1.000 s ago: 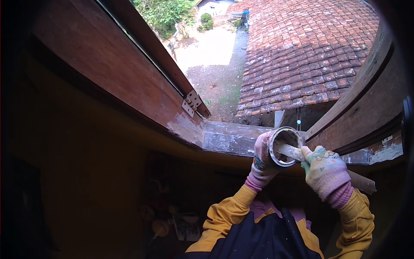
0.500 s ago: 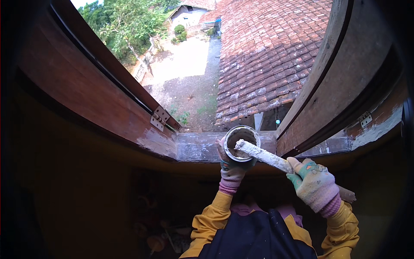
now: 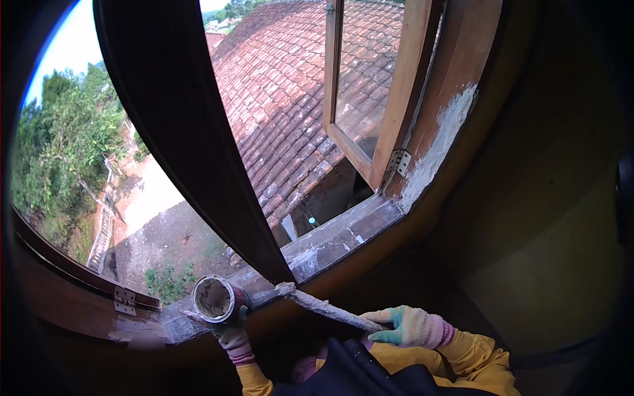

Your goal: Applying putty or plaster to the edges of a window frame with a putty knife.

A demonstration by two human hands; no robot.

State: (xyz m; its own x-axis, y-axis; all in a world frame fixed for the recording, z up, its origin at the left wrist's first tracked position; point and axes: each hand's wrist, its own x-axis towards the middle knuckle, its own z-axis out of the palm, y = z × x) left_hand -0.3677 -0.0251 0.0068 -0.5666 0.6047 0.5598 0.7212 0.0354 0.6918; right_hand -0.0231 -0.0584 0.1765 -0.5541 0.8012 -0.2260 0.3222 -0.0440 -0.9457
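My gloved left hand (image 3: 234,336) is wrapped round a small round can (image 3: 231,305), held at the window sill with its open mouth upward. Greyish paste coats the can's inside. In my gloved right hand (image 3: 413,327) is a long stick (image 3: 327,309) caked with whitish paste, slanting up to the left. Its clotted tip (image 3: 285,289) is outside the can, at the foot of the dark window post (image 3: 191,138); whether it touches the wood I cannot tell. Both gloves are pale with green patches and pink cuffs.
A wooden sill (image 3: 330,244) with white smears runs below the window. To the right, a glazed sash (image 3: 386,112) stands swung outward on a hinge (image 3: 399,162), beside a frame streaked with white filler (image 3: 439,148). Outside lie a tiled roof (image 3: 264,99), a yard and trees (image 3: 66,152).
The view has turned to the right. The stick's tip has come out of the can and now sits by the post's foot. Both hands keep their hold.
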